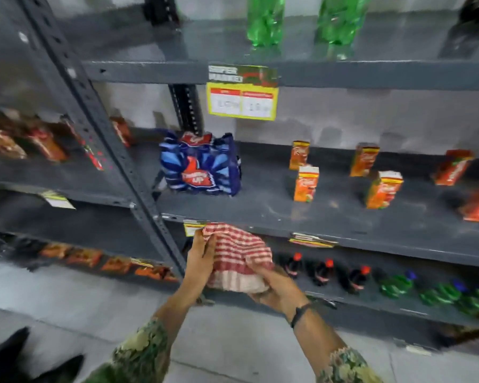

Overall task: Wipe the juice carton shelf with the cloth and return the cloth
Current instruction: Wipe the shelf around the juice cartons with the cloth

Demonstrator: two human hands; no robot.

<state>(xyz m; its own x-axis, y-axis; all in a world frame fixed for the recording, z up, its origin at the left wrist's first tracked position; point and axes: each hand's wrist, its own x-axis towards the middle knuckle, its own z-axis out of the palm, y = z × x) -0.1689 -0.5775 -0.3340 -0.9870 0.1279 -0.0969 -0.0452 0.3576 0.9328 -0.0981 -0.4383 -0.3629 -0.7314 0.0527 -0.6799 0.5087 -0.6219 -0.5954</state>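
Note:
A red-and-white checked cloth [237, 257] is bunched between both my hands, just below the front lip of the grey juice carton shelf [302, 217]. My left hand [201, 258] grips its upper left edge. My right hand [277, 288] cups it from below and to the right. Several orange juice cartons stand on the shelf, the nearest [306, 183] right of centre and another [383, 189] further right. A blue shrink-wrapped pack [201, 164] sits at the shelf's left end.
Green bottles [264, 20] stand on the shelf above, with a yellow price tag [242, 102] hanging below. Dark bottles with red caps [322, 272] and green bottles [398, 286] fill the shelf beneath. A grey upright post [127, 172] divides off snack packets [39, 142] on the left.

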